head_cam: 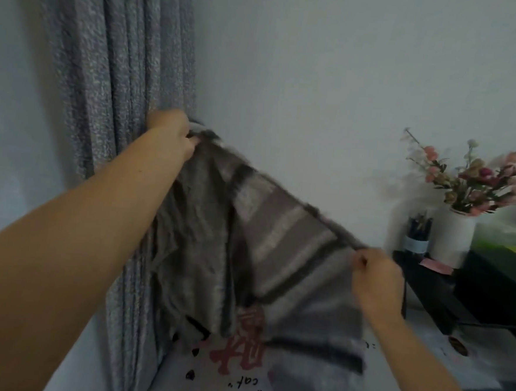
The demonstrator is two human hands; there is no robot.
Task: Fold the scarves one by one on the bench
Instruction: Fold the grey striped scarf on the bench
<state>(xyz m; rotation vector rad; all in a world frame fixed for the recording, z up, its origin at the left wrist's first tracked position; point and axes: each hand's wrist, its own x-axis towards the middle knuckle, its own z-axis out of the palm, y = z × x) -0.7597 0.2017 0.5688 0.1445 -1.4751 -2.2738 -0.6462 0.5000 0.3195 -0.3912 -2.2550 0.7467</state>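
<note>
A grey striped scarf (265,241) hangs stretched in the air between my two hands, above the bench. My left hand (172,137) is raised high near the curtain and grips one end of the scarf's upper edge. Lower and to the right, my right hand (376,277) pinches the other end of that edge. The scarf's lower part drapes down onto the bench (237,386), which is covered by a white cloth with red and black print. The frame is blurred by motion.
A grey curtain (112,124) hangs at the left, right behind my left hand. At the right stands a dark side table (433,287) with a white vase of pink flowers (455,236), a pen cup (417,237) and a dark box (497,285).
</note>
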